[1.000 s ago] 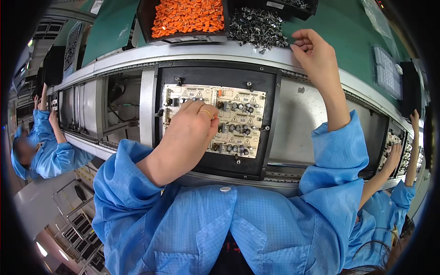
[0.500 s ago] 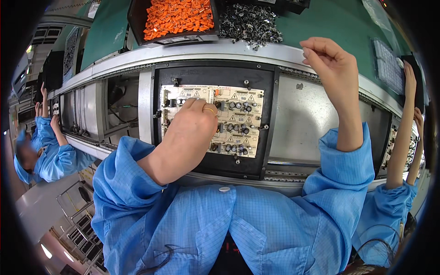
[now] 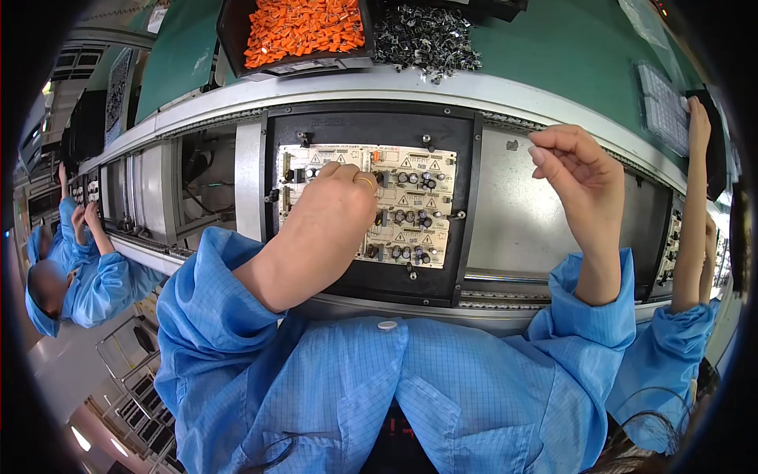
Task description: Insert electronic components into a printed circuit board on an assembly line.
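Observation:
My left hand (image 3: pixel 332 213), with a ring on one finger, reaches over the left half of the cream circuit board (image 3: pixel 434 209). Its fingers are curled together at the board's upper middle, and the fingertips are hidden behind the knuckles. Small black capacitors (image 3: pixel 410 217) and other parts stand in rows on the board, which lies in a black frame (image 3: pixel 371 122). To the right of the frame, my right hand (image 3: pixel 584 170) hangs in the air, thumb and forefinger brought close together in a pinch. Whatever is between them is too small to name.
Beyond the metal rail (image 3: pixel 505 91), a black bin (image 3: pixel 312 63) holds orange parts (image 3: pixel 304 31), beside a heap of black-and-silver metal clips (image 3: pixel 426 39) on the green surface (image 3: pixel 553 47). Co-workers in blue are at left (image 3: pixel 103 276) and right (image 3: pixel 663 371).
My right hand has come down and toward me, from the rail to over the metal bed beside the frame. My left hand has stayed over the board, shifting only slightly.

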A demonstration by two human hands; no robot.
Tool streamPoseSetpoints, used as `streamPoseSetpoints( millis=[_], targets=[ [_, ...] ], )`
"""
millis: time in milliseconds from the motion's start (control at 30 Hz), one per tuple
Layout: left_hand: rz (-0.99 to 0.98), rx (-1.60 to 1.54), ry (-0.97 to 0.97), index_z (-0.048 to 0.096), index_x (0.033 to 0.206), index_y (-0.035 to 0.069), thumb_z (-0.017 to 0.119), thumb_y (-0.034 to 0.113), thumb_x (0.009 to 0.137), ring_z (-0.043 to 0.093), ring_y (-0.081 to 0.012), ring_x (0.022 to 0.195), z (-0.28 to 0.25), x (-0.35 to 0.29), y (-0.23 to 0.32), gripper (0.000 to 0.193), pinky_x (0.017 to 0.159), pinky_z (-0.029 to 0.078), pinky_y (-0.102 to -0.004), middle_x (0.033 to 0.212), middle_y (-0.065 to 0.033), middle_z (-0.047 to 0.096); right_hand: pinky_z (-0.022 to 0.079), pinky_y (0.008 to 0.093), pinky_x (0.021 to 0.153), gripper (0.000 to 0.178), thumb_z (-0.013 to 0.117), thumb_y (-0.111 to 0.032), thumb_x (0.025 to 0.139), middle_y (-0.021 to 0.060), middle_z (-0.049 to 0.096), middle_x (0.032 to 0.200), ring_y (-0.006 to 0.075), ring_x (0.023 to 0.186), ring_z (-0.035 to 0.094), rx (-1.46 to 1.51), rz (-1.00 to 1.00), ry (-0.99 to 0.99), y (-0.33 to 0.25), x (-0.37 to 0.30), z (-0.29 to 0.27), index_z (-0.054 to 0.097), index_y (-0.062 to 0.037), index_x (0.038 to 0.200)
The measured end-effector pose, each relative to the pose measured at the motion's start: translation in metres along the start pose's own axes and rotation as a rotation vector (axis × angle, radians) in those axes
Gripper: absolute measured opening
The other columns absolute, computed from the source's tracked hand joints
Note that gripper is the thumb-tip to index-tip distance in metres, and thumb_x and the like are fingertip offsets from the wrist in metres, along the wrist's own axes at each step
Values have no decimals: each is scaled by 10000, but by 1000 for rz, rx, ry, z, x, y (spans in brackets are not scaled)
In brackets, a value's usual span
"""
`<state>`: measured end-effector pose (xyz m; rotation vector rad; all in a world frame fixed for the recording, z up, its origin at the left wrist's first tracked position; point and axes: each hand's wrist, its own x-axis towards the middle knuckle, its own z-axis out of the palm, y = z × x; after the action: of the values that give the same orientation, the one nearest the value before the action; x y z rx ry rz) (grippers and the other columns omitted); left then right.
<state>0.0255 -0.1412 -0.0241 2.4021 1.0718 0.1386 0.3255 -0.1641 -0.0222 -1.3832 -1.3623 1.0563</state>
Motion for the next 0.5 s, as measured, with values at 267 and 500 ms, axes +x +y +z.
streamPoseSetpoints(
  millis=[267,500],
  targets=[
    [21,24,38,622,940,-31,656,14,857,601,-367,901,10,3,5,100,786,497,-426,905,-192,635,542,233,743,161,653,69,893,70,635,1028,110,842,628,41,24,-26,1,-18,5,686,64,1051],
    [13,14,367,600,1006,-16,654,45,870,617,-345,842,-17,26,-24,158,768,504,-403,881,-181,635,547,283,746,205,658,104,832,100,648,991,190,857,653,-214,-24,-181,6,-50,37,687,56,1029]
  ],
)
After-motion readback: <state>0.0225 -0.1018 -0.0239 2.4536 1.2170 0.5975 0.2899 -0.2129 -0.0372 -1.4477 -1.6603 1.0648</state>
